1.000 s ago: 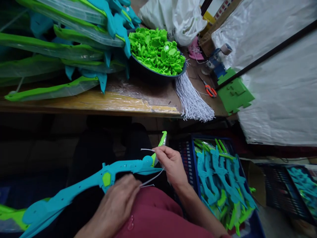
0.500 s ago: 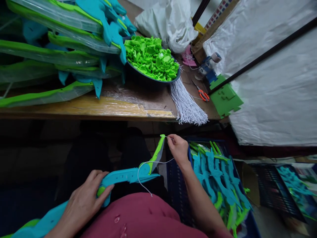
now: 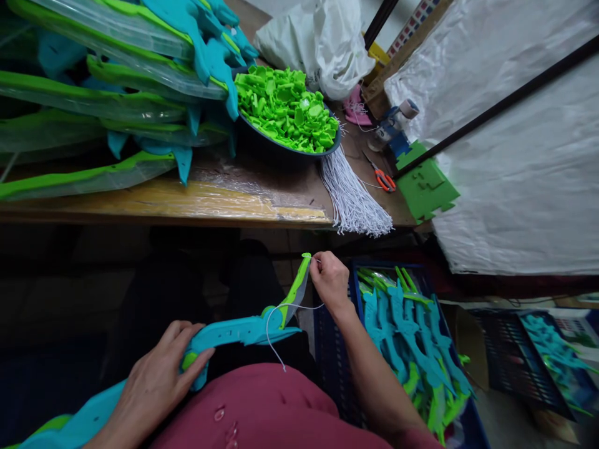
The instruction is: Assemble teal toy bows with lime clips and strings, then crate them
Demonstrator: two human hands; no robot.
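A jointed turquoise and lime-green plastic toy part (image 3: 234, 332) lies across my lap, its thin green tip pointing up and away. My left hand (image 3: 161, 374) is wrapped round its turquoise section near a joint. Close to the green tip, my right hand (image 3: 331, 280) pinches a thin white string (image 3: 274, 318). The string's loose end loops down over the turquoise part and hangs by the maroon shirt. Whether the string passes through the tip is too small to tell.
On the wooden table (image 3: 210, 209) lie stacked toy pieces (image 3: 93, 100), a bowl (image 3: 281, 156) of small green parts, a bundle of white strings (image 3: 358, 199), orange-handled scissors (image 3: 384, 180) and a green foam piece (image 3: 425, 187). A blue crate (image 3: 475, 415) of toy parts stands at right.
My right hand has moved slightly left, closer to the green tip, still pinching the string. The string's loop has shifted a little. My left hand keeps its hold.
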